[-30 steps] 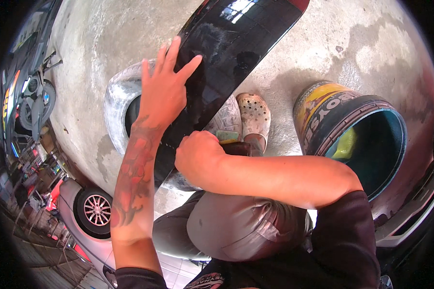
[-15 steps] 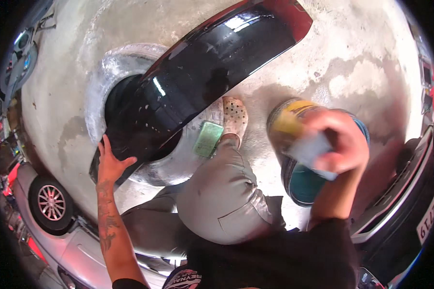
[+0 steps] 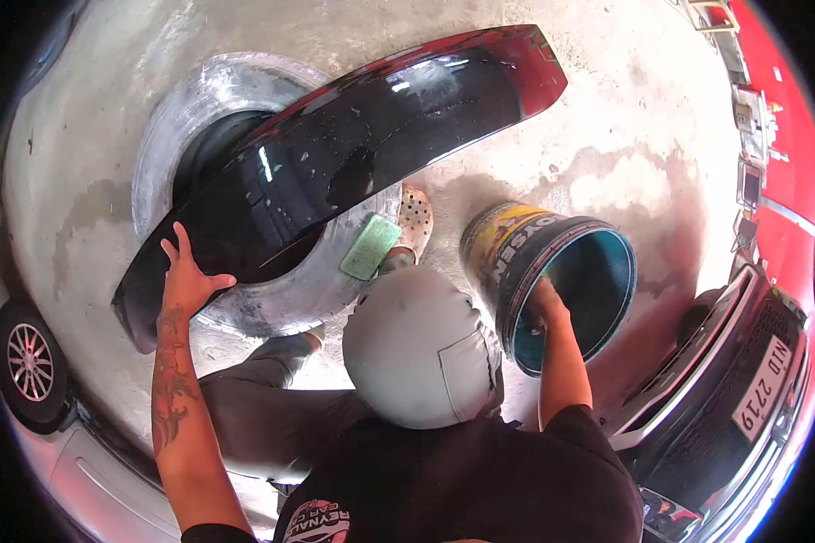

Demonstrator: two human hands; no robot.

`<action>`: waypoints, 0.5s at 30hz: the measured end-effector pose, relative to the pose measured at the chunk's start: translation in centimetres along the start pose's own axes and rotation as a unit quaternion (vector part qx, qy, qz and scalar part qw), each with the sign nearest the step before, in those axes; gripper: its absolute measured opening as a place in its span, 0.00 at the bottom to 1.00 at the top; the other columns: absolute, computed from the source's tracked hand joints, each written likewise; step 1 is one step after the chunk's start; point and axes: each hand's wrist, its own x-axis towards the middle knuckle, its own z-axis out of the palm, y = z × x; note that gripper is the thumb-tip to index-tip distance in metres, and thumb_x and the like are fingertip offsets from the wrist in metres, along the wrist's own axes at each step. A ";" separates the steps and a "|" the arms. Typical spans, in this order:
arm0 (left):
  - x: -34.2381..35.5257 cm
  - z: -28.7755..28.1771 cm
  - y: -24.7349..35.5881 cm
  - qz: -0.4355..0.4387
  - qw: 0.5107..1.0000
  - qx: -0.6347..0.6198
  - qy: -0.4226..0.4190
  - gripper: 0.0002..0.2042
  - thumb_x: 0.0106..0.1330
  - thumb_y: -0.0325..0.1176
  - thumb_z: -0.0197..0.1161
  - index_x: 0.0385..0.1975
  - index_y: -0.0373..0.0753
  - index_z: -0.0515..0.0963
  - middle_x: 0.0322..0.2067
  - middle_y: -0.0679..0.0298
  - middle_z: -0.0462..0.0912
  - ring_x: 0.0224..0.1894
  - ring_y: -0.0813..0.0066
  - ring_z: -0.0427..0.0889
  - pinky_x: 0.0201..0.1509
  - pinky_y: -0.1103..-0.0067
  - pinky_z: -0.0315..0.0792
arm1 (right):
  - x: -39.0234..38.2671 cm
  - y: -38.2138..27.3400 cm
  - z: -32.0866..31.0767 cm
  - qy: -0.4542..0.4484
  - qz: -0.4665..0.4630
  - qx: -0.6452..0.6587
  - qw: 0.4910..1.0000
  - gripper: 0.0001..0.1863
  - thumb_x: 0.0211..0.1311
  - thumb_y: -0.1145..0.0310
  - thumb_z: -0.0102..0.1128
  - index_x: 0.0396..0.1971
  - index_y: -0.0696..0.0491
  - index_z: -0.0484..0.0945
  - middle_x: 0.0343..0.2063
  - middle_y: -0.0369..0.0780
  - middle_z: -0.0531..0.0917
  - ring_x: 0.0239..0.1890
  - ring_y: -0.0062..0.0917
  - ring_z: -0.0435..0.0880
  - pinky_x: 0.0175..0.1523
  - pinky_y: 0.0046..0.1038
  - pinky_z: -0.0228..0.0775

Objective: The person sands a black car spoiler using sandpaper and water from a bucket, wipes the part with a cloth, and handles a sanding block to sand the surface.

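A long, glossy black curved panel [image 3: 389,136] with a red end lies across a grey-smeared tyre [image 3: 158,163]. My left hand [image 3: 190,276] rests on the panel’s lower left end, thumb and fingers spread. My right hand [image 3: 545,303] reaches inside a tipped bucket [image 3: 489,244] with a dark rim and teal interior, right of my knee; its fingers are hidden in shadow, so what it holds cannot be told. A green rectangular pad [image 3: 369,246] lies on the tyre beside my sandalled foot [image 3: 415,213].
A silver car’s wheel [image 3: 29,362] is at the left edge, and a dark car bumper [image 3: 715,407] stands close on the right. Shelved items [image 3: 747,127] line a red surface at far right. Stained concrete floor [image 3: 81,163] surrounds everything.
My right hand left the panel, passed blurred over the bucket with something greyish, and has dropped inside it. My left hand slid down toward the panel’s end. The view has shifted.
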 end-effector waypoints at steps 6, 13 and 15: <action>0.1 0.2 -0.3 0.011 1.000 -0.008 0.003 0.74 0.39 0.49 0.85 0.77 0.51 0.26 0.73 0.27 0.34 0.73 0.31 0.54 0.74 0.42 0.49 | -9.1 0.2 -8.7 0.089 0.171 0.205 0.960 0.24 0.56 0.64 0.65 0.53 0.56 0.80 0.46 0.55 0.84 0.54 0.48 0.83 0.59 0.41 0.74; 0.1 -0.1 0.1 -0.008 1.000 -0.023 -0.013 0.74 0.38 0.48 0.85 0.77 0.49 0.26 0.73 0.27 0.33 0.74 0.33 0.50 0.74 0.41 0.49 | -14.0 -6.9 -23.1 0.482 0.102 0.266 0.829 0.20 0.62 0.74 0.62 0.54 0.59 0.77 0.41 0.50 0.86 0.42 0.25 0.85 0.49 0.29 0.77; 0.0 -0.3 0.3 -0.011 0.999 -0.028 -0.015 0.74 0.38 0.48 0.85 0.77 0.50 0.26 0.73 0.27 0.33 0.75 0.34 0.49 0.74 0.41 0.48 | -10.2 -11.6 -25.8 0.489 0.055 0.320 0.810 0.24 0.61 0.75 0.63 0.59 0.56 0.76 0.47 0.49 0.85 0.47 0.33 0.86 0.55 0.31 0.76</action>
